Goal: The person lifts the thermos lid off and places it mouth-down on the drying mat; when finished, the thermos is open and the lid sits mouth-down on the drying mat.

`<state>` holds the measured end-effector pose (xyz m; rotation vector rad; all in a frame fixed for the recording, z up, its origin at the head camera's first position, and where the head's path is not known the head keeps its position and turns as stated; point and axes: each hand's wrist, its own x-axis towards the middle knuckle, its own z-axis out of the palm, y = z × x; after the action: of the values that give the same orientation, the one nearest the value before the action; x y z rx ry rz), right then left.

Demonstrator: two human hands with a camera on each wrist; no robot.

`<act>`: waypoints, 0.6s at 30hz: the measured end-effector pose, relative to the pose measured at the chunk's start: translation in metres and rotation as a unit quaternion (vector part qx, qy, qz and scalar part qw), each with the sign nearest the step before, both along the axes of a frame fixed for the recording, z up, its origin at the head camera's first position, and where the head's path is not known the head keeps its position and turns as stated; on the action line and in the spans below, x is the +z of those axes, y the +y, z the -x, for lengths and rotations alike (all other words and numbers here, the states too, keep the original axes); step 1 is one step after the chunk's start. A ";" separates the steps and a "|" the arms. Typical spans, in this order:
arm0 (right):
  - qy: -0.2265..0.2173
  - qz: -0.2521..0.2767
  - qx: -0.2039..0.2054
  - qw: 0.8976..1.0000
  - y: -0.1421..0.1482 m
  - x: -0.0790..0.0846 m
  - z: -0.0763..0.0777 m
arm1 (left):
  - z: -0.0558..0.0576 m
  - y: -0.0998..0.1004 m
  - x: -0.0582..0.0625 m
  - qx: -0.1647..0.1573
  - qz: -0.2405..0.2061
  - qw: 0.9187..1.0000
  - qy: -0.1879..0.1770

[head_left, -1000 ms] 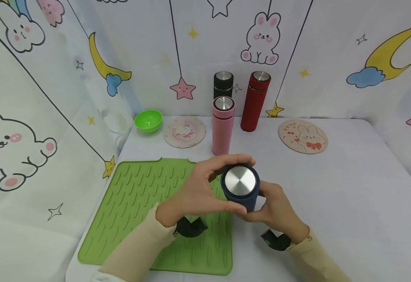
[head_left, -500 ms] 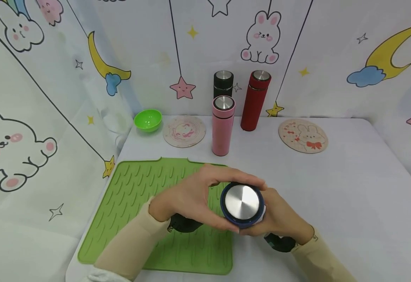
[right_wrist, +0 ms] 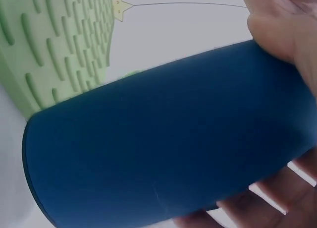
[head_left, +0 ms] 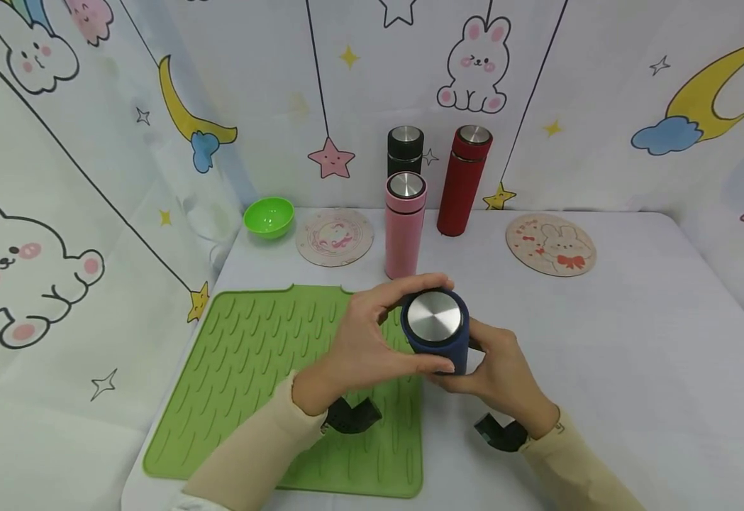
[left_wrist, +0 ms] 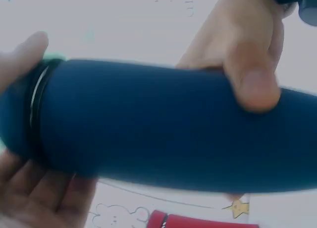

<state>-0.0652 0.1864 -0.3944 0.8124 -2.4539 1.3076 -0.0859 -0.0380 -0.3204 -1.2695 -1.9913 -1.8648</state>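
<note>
Above the white tabletop (head_left: 601, 369), near the ridged green mat (head_left: 250, 369), the dark-blue cylindrical bottle (head_left: 459, 348) with its steel-topped lid (head_left: 435, 316) is lying farther from the person and showing more side than 0.5 seconds ago; 2-handed handling is continuing. The left hand (head_left: 365, 341) is keeping its grip round the lid end, the right hand (head_left: 502, 365) gripping lower. Beyond, the pink steel-topped bottle (head_left: 402, 238) is standing nearest, partly hiding the black cylindrical bottle (head_left: 405, 150) beside the red cylindrical bottle (head_left: 465, 181).

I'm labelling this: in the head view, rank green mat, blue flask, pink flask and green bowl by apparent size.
Green mat
Blue flask and pink flask: too close to rank; the blue one is nearer the camera
Green bowl
</note>
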 end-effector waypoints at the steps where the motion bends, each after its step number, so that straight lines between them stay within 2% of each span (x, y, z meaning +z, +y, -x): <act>1: -0.005 0.000 0.006 1.000 0.001 0.000 0.000 | 0.001 -0.002 0.001 -0.015 0.008 1.000 -0.001; 3: -0.019 -0.001 0.026 0.999 0.003 0.000 0.000 | 0.005 -0.007 0.006 -0.058 0.026 0.998 0.000; 5: -0.037 -0.003 0.054 0.998 0.005 0.001 0.000 | 0.009 -0.012 0.012 -0.112 0.049 0.992 -0.001; 8: -0.062 -0.004 0.110 0.992 0.007 0.002 -0.001 | 0.013 -0.017 0.022 -0.190 0.086 0.978 0.013; 11: -0.084 -0.010 0.155 0.984 0.007 0.002 -0.003 | 0.013 -0.019 0.031 -0.250 0.120 0.960 0.032; 13: -0.087 -0.011 0.179 0.980 0.006 0.002 -0.003 | 0.012 -0.019 0.034 -0.275 0.130 0.952 0.041; 15: -0.102 -0.010 0.186 0.977 0.005 0.002 -0.004 | 0.012 -0.018 0.035 -0.286 0.133 0.948 0.046; 18: -0.087 -0.007 0.188 0.978 0.004 0.003 -0.003 | 0.009 -0.018 0.035 -0.270 0.133 0.952 0.052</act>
<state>-0.0626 0.1899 -0.3914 1.2650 -2.5267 1.5472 -0.0950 -0.0559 -0.2858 -2.1214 -2.0301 -1.7016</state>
